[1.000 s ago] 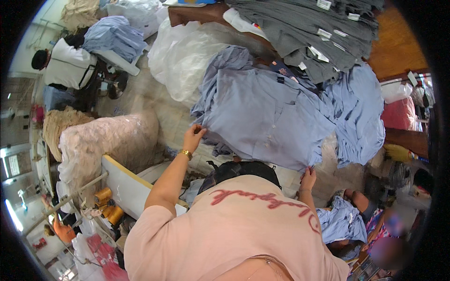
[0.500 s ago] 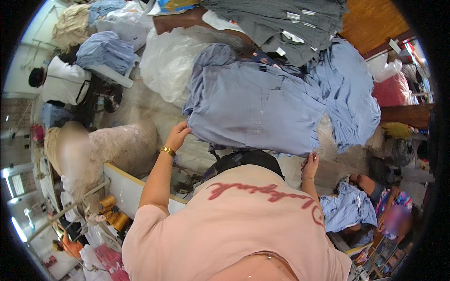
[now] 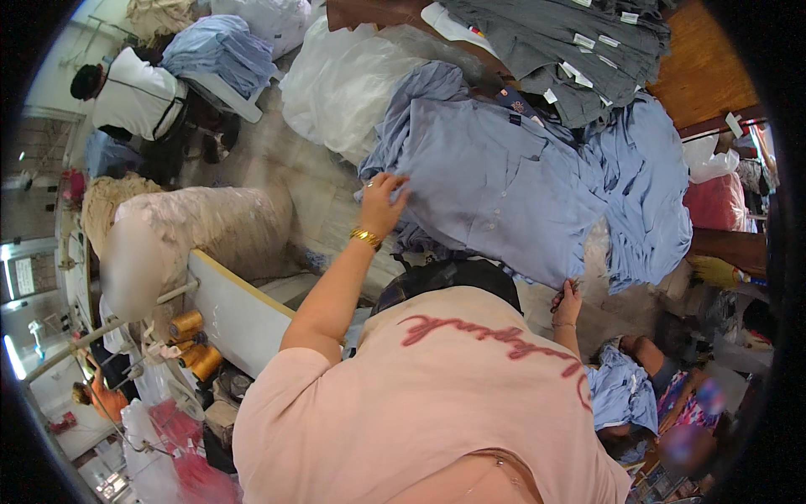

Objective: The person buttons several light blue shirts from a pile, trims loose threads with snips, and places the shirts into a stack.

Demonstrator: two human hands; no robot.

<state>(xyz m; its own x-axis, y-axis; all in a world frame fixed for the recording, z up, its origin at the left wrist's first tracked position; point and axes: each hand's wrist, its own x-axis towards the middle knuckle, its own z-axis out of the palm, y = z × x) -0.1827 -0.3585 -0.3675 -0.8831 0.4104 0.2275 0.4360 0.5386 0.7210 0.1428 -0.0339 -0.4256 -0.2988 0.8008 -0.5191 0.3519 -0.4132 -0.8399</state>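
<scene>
The left hand (image 3: pixel 382 202) gripped the blue shirt (image 3: pixel 495 189) at one edge; the right hand (image 3: pixel 568 301) pinched its lower hem.

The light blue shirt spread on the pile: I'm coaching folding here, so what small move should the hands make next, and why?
Probably draw the two held edges apart to flatten it. The left hand grips the light blue shirt at its left edge, the right hand pinches its lower hem, and the cloth between them shows creases over the heap of blue garments.
</scene>
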